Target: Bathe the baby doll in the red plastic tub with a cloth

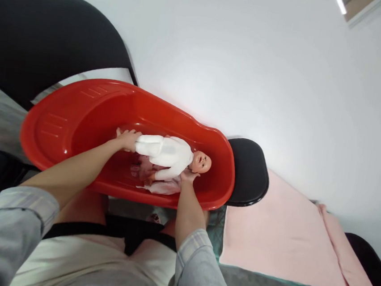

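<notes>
Left hand [128,139] grips the doll [167,154] by its legs, right hand [188,177] cradles its neck, fingers closed, keeping it level inside the red tub [78,114].

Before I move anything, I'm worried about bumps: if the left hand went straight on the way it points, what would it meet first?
The doll's legs: the left hand already grips them, pointing along the doll in the red tub.

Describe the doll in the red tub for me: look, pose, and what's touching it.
The baby doll lies inside the red plastic tub, head toward the tub's narrow end, face up. It wears a white suit; head and one hand look like bare plastic. The left hand grips its legs, and the right hand supports it under the neck. A pale cloth lies beneath it.
</notes>
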Tool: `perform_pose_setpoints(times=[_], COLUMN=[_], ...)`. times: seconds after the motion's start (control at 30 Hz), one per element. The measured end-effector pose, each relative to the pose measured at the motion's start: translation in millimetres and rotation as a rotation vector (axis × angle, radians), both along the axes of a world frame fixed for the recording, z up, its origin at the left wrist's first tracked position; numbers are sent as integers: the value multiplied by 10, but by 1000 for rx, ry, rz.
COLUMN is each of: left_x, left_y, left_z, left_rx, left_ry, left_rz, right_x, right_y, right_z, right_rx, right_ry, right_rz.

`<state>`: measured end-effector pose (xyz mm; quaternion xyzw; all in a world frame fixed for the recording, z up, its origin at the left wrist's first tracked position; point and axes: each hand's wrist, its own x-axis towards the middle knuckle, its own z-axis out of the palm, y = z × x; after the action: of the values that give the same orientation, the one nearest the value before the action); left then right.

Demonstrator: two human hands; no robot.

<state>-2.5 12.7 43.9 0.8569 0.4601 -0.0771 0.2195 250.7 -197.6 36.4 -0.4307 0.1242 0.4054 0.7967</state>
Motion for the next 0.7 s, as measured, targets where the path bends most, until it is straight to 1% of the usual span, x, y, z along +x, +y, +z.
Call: perform_pose_setpoints(times=[0.07, 0.13, 0.2, 0.3, 0.4, 0.53, 0.57, 0.63, 0.7], left_x=[19, 36, 59, 107, 163, 224, 242, 290, 366], left_y=[2, -29, -80, -186, -345, -678, -782, -1012, -1270], left_z=[143, 294, 444, 681, 947, 1337, 1431, 1600, 1737], left_rx=[58, 110, 141, 155, 160, 201, 187, 97, 20], left_ry=[-25, -47, -65, -88, -105, -187, -225, -325, -385], left_rz=[-18, -22, -30, -77, -145, -205, -209, -214, -224], right_x=[43, 101, 160, 218, 222, 201, 207, 245, 318], right_y=[-1, -16, -67, -241, -529, -1012, -1141, -1413, -1711], right_z=[108, 249, 415, 684, 979, 1411, 1511, 1685, 1817], right_rx=[123, 211, 292, 375, 376, 333, 320, 309, 315], right_ry=[70, 93, 52, -98, -225, -344, -369, -415, -467], right_rz=[-18, 0, 23, 62, 85, 35, 20, -16, -52])
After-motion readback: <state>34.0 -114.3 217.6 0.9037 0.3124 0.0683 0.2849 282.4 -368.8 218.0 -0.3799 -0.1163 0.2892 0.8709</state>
